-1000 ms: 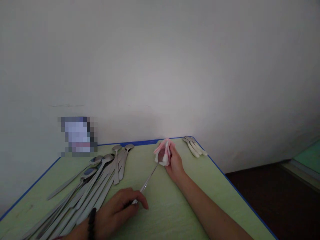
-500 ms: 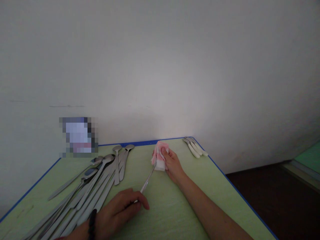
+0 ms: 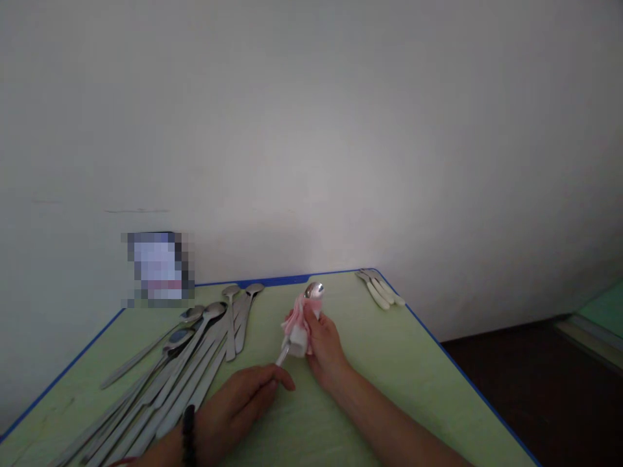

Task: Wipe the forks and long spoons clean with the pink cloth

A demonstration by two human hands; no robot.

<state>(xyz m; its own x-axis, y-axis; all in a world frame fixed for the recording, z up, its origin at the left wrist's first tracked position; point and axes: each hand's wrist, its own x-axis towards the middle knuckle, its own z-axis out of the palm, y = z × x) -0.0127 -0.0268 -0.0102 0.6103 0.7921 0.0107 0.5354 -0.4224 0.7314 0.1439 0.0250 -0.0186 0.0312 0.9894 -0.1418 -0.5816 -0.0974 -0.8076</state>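
My left hand (image 3: 243, 399) pinches the handle end of a long metal spoon (image 3: 314, 289) near the table's front. The spoon slants up and away, its bowl showing past a pink and white cloth (image 3: 296, 327). My right hand (image 3: 324, 344) is closed round that cloth, which wraps the spoon's stem just beyond my left fingers. Both hands are over the middle of the green table (image 3: 399, 363).
Several long metal spoons (image 3: 195, 353) lie fanned out at the left. A few white-handled utensils (image 3: 382, 288) rest at the far right corner. A blurred box (image 3: 156, 269) stands by the wall. The table has a blue edge; dark floor lies right.
My right hand has slid the cloth down the spoon from its bowl toward my left hand, leaving the bowl bare. The left hand has kept its hold on the handle.
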